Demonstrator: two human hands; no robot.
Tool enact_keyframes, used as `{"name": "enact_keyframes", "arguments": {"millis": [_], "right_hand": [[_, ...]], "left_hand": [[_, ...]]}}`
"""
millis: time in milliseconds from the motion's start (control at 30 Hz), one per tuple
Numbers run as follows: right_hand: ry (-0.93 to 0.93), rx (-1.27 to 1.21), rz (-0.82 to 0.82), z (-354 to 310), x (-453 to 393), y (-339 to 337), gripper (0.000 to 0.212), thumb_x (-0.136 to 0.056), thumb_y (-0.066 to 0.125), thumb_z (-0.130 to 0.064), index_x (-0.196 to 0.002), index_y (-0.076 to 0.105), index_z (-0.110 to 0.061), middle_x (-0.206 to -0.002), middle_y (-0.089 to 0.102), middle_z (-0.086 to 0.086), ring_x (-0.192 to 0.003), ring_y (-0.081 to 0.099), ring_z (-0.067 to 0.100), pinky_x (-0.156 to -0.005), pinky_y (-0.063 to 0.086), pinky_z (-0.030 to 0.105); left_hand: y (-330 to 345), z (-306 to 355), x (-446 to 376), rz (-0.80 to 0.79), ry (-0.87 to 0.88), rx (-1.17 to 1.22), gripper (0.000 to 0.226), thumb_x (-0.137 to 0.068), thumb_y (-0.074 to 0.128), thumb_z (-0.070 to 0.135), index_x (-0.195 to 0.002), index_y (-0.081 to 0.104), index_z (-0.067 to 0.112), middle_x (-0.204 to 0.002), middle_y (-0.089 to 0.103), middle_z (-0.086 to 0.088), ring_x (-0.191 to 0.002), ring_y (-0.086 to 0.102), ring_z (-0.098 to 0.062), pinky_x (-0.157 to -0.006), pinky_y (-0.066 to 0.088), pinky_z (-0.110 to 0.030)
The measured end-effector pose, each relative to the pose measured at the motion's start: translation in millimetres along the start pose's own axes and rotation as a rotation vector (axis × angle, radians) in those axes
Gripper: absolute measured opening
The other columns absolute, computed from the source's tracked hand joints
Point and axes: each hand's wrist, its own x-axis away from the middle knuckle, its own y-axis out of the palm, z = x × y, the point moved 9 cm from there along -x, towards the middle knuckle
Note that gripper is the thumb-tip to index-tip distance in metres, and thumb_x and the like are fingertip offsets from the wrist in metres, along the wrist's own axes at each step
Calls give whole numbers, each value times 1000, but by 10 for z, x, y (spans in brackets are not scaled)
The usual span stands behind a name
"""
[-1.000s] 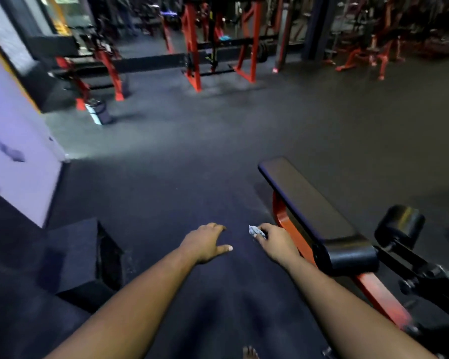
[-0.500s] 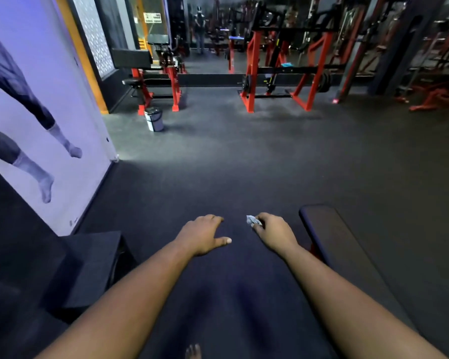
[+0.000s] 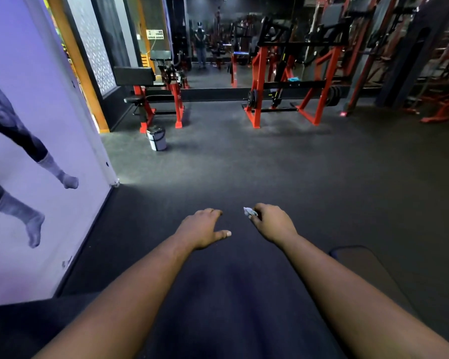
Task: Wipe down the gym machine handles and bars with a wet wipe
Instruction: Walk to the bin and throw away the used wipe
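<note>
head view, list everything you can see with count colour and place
wet wipe: one, white, crumpled, pinched in the right hand
bench pad: one, black, low right, partly cut off
bin: one, white, lidded, on the floor by the left machine
weight rack: one, red and black, centre back
bench machine: one, red and black, back left
wall poster: one, purple, left
floor: dark rubber
left hand: empty, fingers relaxed
right hand: its grip is on the wipe
</note>
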Motion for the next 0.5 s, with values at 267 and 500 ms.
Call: {"name": "enact_keyframes", "arguments": {"millis": [267,500], "right_hand": [[-15,3,-2,367,-1584,211,38,-100,49,-54,-79,48,-22,-90,68,10,-87,63,35,-60,35,34],[-34,-37,-39,829,-3065,413,42,-100,49,-56,-76,45,-21,-89,69,13,-87,63,38,-60,37,34]], "left_hand": [[-176,-430,-1469,-4,-10,-20,81,-91,54,74,-154,38,25,-159,43,-1,-142,44,-25,-110,44,-43],[-374,-681,-2805,-5,-81,-22,81,-91,54,74,-154,39,25,-156,46,-2,-140,47,-25,-108,45,-41]]}}
